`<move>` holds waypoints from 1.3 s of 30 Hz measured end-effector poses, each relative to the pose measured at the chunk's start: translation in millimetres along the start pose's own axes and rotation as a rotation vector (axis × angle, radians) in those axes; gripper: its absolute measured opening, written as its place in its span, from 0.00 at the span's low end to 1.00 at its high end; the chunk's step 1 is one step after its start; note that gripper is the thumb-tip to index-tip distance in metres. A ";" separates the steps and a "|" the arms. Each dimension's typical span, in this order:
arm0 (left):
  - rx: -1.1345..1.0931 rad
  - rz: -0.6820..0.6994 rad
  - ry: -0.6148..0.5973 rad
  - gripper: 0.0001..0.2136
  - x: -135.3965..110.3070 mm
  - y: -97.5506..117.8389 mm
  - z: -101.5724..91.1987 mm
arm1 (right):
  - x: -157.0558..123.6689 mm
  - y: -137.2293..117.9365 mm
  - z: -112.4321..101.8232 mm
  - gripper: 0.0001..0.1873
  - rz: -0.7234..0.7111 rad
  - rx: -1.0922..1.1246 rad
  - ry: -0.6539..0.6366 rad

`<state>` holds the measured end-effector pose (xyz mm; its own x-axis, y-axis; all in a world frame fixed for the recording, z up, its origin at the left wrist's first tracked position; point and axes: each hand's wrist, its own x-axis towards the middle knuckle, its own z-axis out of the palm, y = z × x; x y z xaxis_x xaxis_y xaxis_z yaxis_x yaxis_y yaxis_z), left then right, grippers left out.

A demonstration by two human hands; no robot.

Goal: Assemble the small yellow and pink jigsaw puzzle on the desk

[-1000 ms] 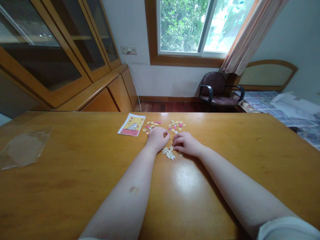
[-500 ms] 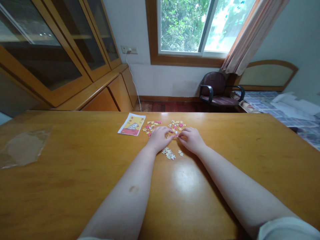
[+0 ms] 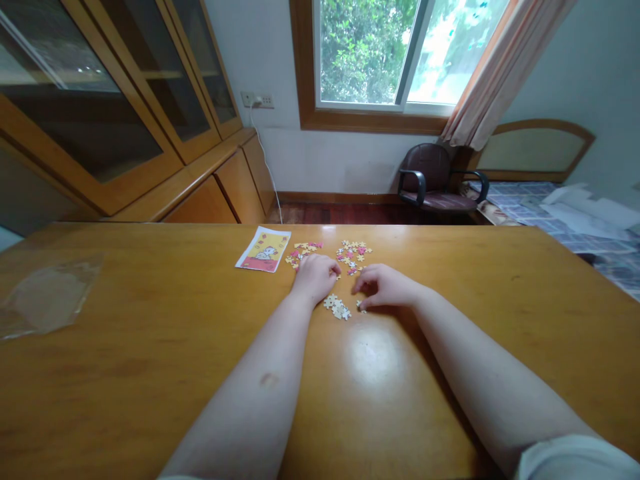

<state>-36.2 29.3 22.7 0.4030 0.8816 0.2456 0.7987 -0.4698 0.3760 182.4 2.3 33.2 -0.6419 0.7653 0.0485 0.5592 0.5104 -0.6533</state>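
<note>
1. At twelve o'clock on the glossy yellow-brown wooden tabletop (image 3: 200, 367), near its far edge, jigsaw pieces lie in several groups around the person's two bare hands.
2. The left hand (image 3: 315, 277) rests palm down with its fingers curled; their tips are partly hidden, so I cannot tell whether they grip anything. A small yellowish piece (image 3: 339, 277) shows just beside them.
3. The right hand (image 3: 384, 285) has its fingers arched and open, thumb apart from the index finger. A single pale cardboard piece (image 3: 359, 305) lies at the thumb tip, seemingly touching it.
4. A small heap of pale, plain-faced pieces (image 3: 337, 307) lies between four and five o'clock from the left hand, at eight from the right.
5. A loose yellow-and-pink group (image 3: 311, 247) lies at eleven o'clock from the left hand, partly behind it; a second yellow, pink and white group (image 3: 360, 251) lies between ten and eleven from the right.
6. At ten o'clock from the left hand lies a white-bordered yellow-and-pink picture card (image 3: 263, 250) showing a white animal; well apart, at nine, a crumpled clear plastic bag (image 3: 47, 297).
</note>
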 end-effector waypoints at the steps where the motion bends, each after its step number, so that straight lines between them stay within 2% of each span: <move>1: 0.004 0.006 0.000 0.09 -0.2 -0.2 0.5 | 0.6 -0.6 0.1 0.16 -0.032 -0.025 0.002; 8: 0.009 -0.006 -0.002 0.10 -1.5 2.3 0.4 | 5.0 4.3 7.4 0.06 -0.066 -0.106 0.067; 13: -0.017 0.019 -0.012 0.09 -2.6 4.6 -0.3 | 4.6 6.0 6.4 0.14 -0.049 -0.249 0.153; 20: 0.025 -0.004 -0.003 0.09 -1.6 0.6 3.2 | 6.3 5.3 8.2 0.09 -0.064 -0.192 0.158; 23: 0.027 -0.027 0.020 0.09 -0.9 -0.9 4.1 | 7.9 11.9 12.4 0.05 -0.030 -0.181 0.265; 25: 0.019 -0.045 0.035 0.09 -0.3 -1.5 4.0 | 8.4 17.6 14.4 0.05 0.016 -0.247 0.353; 27: 0.008 -0.067 0.049 0.09 0.3 -1.8 3.5 | 8.2 20.9 14.8 0.05 0.057 -0.343 0.384; 32: -0.023 -0.106 0.080 0.09 0.6 -1.6 2.3 | 5.5 3.2 13.4 0.08 0.041 -0.444 0.307; 36: -0.025 -0.108 0.099 0.09 0.3 -1.6 3.0 | 6.1 -27.6 25.1 0.18 -0.130 -0.325 0.110; 39: -0.023 -0.120 0.109 0.09 0.6 -2.0 3.8 | 8.3 -39.7 38.3 0.22 -0.226 -0.299 -0.031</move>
<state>-35.8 31.0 18.7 0.2535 0.9219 0.2931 0.8271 -0.3636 0.4285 134.7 -26.6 30.6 -0.7795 0.6106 0.1400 0.5275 0.7604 -0.3789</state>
